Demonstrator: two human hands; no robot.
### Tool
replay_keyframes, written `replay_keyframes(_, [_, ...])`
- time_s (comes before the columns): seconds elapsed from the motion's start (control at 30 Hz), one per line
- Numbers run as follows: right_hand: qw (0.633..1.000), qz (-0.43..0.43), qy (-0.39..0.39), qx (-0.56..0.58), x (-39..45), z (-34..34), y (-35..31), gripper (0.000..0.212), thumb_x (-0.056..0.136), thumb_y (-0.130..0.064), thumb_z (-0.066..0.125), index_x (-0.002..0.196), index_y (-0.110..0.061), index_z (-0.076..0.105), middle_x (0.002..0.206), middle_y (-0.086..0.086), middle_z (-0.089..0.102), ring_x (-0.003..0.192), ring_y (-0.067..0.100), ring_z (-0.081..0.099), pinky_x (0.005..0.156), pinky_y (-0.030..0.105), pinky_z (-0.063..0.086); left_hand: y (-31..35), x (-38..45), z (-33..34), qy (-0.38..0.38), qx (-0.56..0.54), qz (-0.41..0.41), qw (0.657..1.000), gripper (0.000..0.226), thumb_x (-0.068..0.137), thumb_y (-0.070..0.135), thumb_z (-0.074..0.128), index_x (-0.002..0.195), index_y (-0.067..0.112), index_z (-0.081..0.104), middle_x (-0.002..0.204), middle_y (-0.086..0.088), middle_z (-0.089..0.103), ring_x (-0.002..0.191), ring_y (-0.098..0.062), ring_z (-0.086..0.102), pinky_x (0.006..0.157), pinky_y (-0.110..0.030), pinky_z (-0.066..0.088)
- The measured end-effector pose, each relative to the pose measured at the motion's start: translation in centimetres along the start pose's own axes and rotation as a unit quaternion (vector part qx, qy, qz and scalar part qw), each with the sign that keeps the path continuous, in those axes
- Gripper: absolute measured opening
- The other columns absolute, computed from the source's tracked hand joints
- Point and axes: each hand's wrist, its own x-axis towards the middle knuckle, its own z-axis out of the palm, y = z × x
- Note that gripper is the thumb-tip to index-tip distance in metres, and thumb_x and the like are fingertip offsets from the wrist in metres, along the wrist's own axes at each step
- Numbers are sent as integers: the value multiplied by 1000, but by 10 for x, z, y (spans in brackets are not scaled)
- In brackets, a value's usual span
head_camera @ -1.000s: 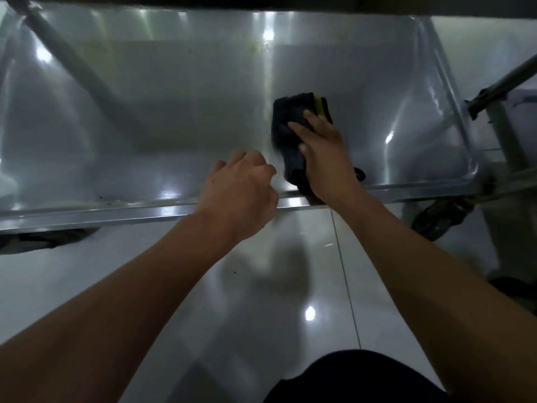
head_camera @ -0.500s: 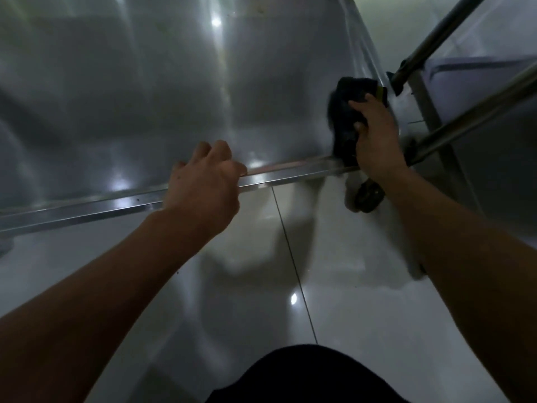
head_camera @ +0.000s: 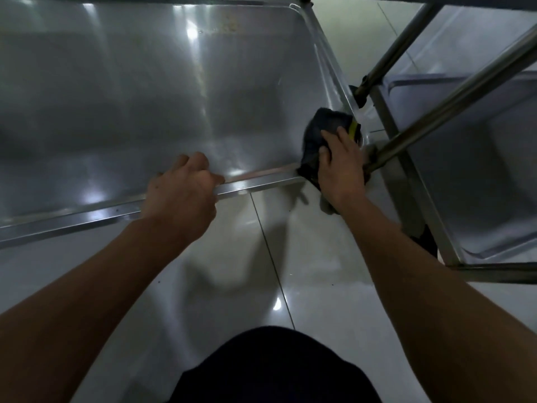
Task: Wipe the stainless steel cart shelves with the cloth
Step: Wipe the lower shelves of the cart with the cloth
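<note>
Right hand [head_camera: 340,167] pressed cloth [head_camera: 325,132] flat-fingered into shelf [head_camera: 145,97] near-right corner; left hand [head_camera: 181,191] curled on near rim. Remaining shelves likely unwiped.

Shelf [head_camera: 145,97] brushed shiny steel; cloth [head_camera: 319,132] dark, soft; floor tiles [head_camera: 232,286] glossy.

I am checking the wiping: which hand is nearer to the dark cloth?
Right. The right hand presses on the cloth at the shelf's near right corner; the left hand grips the shelf's front rim, apart from it.
</note>
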Motion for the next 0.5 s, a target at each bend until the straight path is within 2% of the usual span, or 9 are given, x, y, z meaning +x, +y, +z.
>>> replay_keyframes(0.2, [997,-24,-75,-28,-43,3,-44,60,101,-51,39,154,-25,30,165,9,13,150,33,10,124,44,9,-3,0,2,-11,25,12,1000,25,89,29,58,111,27,69,118,-4,51,113,-29,47,76,-45,49])
replay_keyframes(0.3, [992,-55,-100,-52,-58,6,-64,64,100,-51,43,156,-26,24,165,7,10,149,34,10,123,45,11,-4,1,-4,-45,11,14,999,27,90,36,54,112,27,67,118,-4,49,116,-29,44,80,-46,48])
replay_keyframes(0.43, [988,-61,-122,-78,-64,7,-82,62,99,-43,51,154,-25,28,163,7,14,146,35,19,120,46,20,-11,3,-16,-108,-11,30,994,31,91,36,54,118,25,63,122,-5,50,120,-29,43,89,-52,51])
replay_keyframes(0.5, [987,-56,-131,-74,-65,5,-89,61,98,-38,55,152,-25,31,162,6,20,143,34,25,118,47,25,-19,-1,-22,-133,-15,43,990,33,91,36,53,120,24,62,122,-4,52,117,-28,46,92,-50,49])
